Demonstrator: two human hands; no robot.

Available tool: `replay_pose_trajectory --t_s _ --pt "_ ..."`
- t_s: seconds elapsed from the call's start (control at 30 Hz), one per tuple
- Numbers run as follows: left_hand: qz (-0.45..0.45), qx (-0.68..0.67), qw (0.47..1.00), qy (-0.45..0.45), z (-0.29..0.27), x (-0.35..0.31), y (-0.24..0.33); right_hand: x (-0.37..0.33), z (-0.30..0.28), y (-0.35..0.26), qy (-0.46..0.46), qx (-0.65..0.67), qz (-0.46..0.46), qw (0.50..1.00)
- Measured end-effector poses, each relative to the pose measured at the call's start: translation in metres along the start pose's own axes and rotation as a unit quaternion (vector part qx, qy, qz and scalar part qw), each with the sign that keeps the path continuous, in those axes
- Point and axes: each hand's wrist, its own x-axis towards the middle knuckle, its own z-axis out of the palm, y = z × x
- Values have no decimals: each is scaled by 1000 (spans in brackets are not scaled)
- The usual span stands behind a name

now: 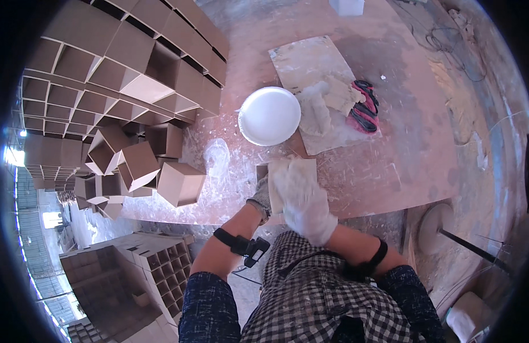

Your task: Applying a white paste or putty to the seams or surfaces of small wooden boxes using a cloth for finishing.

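A small open-ended box [310,167] with a pale face is at the table's near edge, just in front of me. My left hand [261,197], in a greyish glove, grips this box along its left side. Over the pale face lies my right hand [303,200], wearing a white, coated-looking glove. Its fingers are blurred, so whether it holds anything is unclear. Just beyond the box stands a round white tub [269,116]. To the right of the tub, a crumpled whitish cloth or glove [316,111] rests on a stained board [310,60].
Stacked brown boxes [133,46] rise at the left, with several loose boxes [181,183] beside them on the reddish table [402,160]. Pink and black gloves [364,107] lie on the right. A crate of compartments [170,271] stands below left. A round disc on a pole [436,228] is at the right.
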Motion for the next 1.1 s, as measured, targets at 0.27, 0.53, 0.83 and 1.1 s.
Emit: replay_pose_trajectory --t_s 0.27,0.53,0.83,1.1 --pt "102 122 985 58 -40 9 -70 -53 -60 -6 -257 -35 4 966" --pt "93 142 984 51 -41 18 -65 -26 14 73 64 308 197 929" --pt "-28 45 999 10 -8 -11 39 -98 -78 -14 -236 -3 55 970" --pt "48 -424 872 -237 -25 -25 111 -109 -116 28 156 279 158 934"
